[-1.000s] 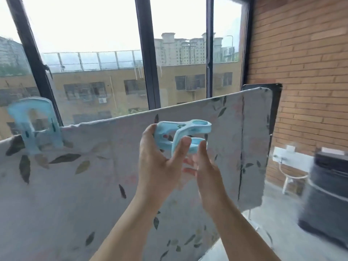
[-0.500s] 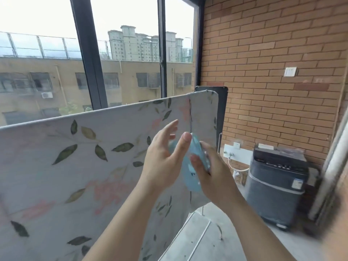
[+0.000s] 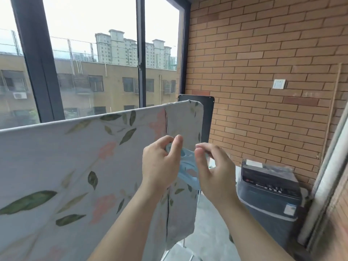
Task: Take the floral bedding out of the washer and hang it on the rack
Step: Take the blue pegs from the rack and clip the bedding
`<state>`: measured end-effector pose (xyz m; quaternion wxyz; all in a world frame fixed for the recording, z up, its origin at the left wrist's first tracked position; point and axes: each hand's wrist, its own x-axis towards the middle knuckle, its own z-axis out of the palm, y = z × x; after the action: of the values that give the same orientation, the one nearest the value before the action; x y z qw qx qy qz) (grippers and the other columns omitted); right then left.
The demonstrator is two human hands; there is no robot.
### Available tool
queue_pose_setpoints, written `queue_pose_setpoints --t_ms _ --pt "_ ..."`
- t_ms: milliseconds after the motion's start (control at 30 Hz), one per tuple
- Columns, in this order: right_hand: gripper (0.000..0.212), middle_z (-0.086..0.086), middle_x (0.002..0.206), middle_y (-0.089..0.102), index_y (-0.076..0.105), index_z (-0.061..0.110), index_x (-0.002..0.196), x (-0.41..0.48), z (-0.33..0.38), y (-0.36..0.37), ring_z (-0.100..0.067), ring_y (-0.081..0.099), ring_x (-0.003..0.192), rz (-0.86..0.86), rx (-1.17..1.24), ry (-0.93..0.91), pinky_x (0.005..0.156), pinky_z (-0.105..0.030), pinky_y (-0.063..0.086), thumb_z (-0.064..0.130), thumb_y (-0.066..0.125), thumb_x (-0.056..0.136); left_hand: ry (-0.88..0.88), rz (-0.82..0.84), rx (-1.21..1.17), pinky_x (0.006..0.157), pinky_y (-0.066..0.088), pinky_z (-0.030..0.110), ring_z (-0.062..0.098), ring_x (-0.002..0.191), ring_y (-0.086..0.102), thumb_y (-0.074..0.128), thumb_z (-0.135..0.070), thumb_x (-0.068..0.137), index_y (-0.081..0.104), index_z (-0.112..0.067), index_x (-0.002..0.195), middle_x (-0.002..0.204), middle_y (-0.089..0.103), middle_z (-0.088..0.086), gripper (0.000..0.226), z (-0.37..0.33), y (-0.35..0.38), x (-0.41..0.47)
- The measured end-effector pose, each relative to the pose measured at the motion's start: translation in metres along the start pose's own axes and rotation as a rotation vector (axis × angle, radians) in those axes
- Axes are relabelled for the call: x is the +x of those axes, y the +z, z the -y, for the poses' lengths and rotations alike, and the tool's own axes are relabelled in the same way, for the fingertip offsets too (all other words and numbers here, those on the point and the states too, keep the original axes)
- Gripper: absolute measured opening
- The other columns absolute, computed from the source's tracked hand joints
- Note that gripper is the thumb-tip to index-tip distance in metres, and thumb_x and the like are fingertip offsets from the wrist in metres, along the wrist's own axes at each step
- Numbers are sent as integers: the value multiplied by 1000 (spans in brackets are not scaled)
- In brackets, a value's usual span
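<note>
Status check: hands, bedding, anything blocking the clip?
Left hand and right hand both gripping the blue clip. Floral bedding hung, clip not yet on it. Nothing between clip and fabric.

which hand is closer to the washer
The right hand, pinching the blue clip toward the washer; the left hand is in front of the floral bedding.

Forearms raised; left hand (image 3: 160, 167), right hand (image 3: 216, 173) pinching clip (image 3: 188, 166).
</note>
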<state>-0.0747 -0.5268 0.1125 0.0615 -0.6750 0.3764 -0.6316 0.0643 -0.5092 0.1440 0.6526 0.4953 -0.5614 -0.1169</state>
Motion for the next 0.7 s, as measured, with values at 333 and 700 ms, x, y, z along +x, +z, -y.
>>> queue_pose_setpoints --t_ms 333,700 --pt "56 12 90 76 75 42 90 126 -118 28 -17 72 89 -183 449 672 88 -51 58 78 33 85 -86 -23 -129 54 48 27 20 60 65 52 -46 99 64 -21 71 69 70 0 40 46 137 102" --pt "35 2 80 58 50 16 74 248 -265 51 -18 55 77 -131 163 33 75 -47 51 44 58 92 89 -103 565 88 47 30 10 105 59 55 -33 99 68 -28 104 108 65 -14 15 96 219 188"
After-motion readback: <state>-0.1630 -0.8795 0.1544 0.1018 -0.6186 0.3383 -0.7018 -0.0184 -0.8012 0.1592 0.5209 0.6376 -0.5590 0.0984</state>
